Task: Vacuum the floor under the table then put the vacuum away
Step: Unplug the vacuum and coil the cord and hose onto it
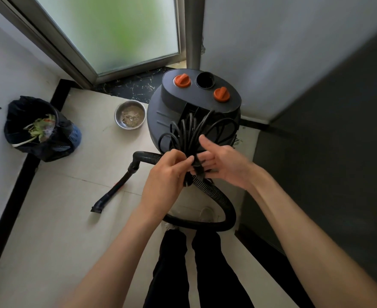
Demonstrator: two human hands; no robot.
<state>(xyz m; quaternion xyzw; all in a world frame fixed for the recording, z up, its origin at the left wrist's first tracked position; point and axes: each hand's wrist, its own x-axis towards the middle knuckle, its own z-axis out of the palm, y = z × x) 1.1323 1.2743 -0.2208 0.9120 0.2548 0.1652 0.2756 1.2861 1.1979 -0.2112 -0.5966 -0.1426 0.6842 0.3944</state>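
Observation:
A black drum vacuum (172, 112) with two orange knobs (182, 80) stands in the corner by the wall. Its ribbed hose (224, 205) loops along the floor, and the nozzle wand (114, 190) lies on the tiles to the left. Above the drum I hold a bundle of black power cord (192, 132) gathered in loops. My left hand (167, 172) pinches the bundle at its lower end. My right hand (223, 161) lies against the other side of the bundle with its fingers spread and thumb up.
A bin lined with a black bag (40, 130) holds scraps at the left wall. A metal bowl (130, 114) sits on the floor beside the vacuum. A frosted glass door (120, 34) is ahead, a dark cabinet (338, 152) on the right. My legs are below.

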